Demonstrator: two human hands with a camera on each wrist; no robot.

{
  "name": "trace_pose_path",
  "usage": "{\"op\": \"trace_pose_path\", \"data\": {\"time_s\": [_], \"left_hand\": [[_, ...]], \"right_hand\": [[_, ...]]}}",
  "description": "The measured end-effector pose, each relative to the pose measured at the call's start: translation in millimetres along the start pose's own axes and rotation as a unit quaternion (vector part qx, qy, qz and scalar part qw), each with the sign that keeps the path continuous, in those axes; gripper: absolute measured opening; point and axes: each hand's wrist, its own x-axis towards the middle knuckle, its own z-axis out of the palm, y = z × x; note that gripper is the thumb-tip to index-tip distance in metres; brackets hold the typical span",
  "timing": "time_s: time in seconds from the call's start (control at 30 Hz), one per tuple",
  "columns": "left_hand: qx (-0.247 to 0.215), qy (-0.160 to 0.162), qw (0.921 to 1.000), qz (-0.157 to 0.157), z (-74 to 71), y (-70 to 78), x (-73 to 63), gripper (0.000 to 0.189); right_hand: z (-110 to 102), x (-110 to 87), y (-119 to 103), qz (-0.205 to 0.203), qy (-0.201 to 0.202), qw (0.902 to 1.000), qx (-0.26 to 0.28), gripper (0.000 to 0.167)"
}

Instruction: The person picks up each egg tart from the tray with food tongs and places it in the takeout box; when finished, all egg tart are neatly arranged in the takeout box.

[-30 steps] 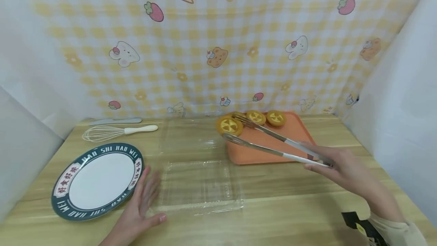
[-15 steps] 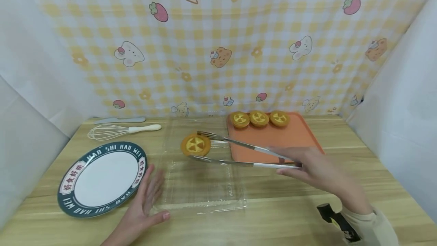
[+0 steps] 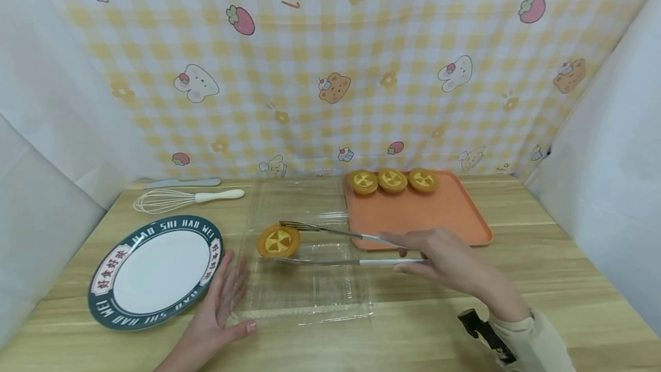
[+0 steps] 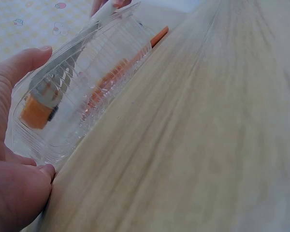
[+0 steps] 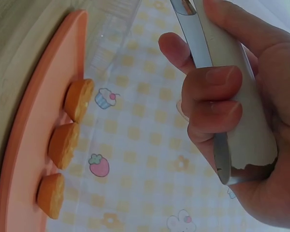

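Note:
My right hand [image 3: 444, 260] grips a pair of metal tongs [image 3: 387, 262] with white handles; the right wrist view shows fingers wrapped round the tongs [image 5: 246, 121]. Between the tong tips is an egg tart [image 3: 279, 241] with a yellow patterned top. It is at the left part of a clear plastic container [image 3: 330, 300], whose lid is folded back. Through the container wall, the left wrist view shows the tart [image 4: 35, 115]; whether it touches the bottom I cannot tell. My left hand [image 3: 206, 317] rests at the container's front left corner, thumb spread from fairly straight fingers.
An orange tray [image 3: 413, 220] at the back right bears three egg tarts [image 3: 392, 180] along its rear edge. On the left lie a green-rimmed plate [image 3: 160, 271], a whisk [image 3: 219, 194] and a pale flat knife-like tool [image 3: 193, 183]. A checked curtain [image 3: 310, 125] hangs behind.
The tongs have carried the tart from the tray's left edge leftward and forward to the container's left part. My left hand stays by the container.

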Motion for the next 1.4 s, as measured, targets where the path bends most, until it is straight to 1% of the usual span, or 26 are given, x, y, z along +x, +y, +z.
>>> {"op": "trace_pose_path", "data": {"time_s": [0.27, 0.53, 0.67, 0.77, 0.87, 1.0, 1.1, 1.4], "left_hand": [[-0.001, -0.001, 1.0000, -0.002, 0.2, 0.6, 1.0, 0.113], [0.005, 0.003, 0.9996, -0.026, 0.0, 0.5, 1.5, 0.112], [0.005, 0.003, 0.9996, -0.029, -0.1, 0.3, 1.5, 0.112], [0.004, 0.003, 0.9997, -0.026, -0.1, 0.2, 1.3, 0.112], [0.004, 0.004, 0.9998, -0.021, 0.1, 0.2, 1.3, 0.113], [0.001, 0.000, 1.0000, -0.008, 0.7, 0.3, 1.5, 0.113], [-0.002, -0.003, 1.0000, 0.001, 0.6, 0.3, 1.2, 0.114], [-0.003, -0.002, 0.9999, 0.011, 0.0, 0.1, 0.2, 0.113]], "right_hand": [[8.5, 6.1, -5.3, 0.004, -0.004, 0.9996, -0.028, 0.053], [12.0, 12.1, -11.9, 0.019, -0.018, 0.9986, -0.047, 0.056], [11.6, 13.4, -13.1, 0.027, -0.026, 0.9984, -0.043, 0.055], [11.6, 13.5, -13.6, 0.029, -0.031, 0.9983, -0.040, 0.054], [13.3, 14.1, -13.8, 0.021, -0.031, 0.9986, -0.037, 0.055], [17.9, 16.4, -15.9, 0.016, -0.029, 0.9980, -0.053, 0.055], [20.7, 18.2, -18.1, 0.025, -0.031, 0.9973, -0.062, 0.054], [23.1, 19.9, -20.9, 0.030, -0.036, 0.9977, -0.049, 0.055]]}}
